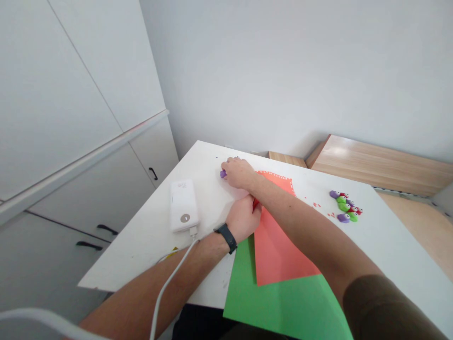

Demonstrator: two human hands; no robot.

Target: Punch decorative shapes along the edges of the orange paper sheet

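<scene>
Wore a matte black wristband (227,238) with a narrow strap and a broader, flat face on the left wrist. Had a dark olive-brown sleeve (384,307) of soft, plain fabric, ending at a loose hem on the right arm. Showed a bare left forearm (200,255), bare right forearm (300,224), bare left hand (243,218) and bare right hand (239,172). Carried a thin white cable (165,282) lying across the left forearm, seen against the skin.

Small purple piece (223,174) at the fingertips of the right hand (239,173); coral paper sheet (279,245), far edge dotted white, lying askew atop green card (283,302).
</scene>
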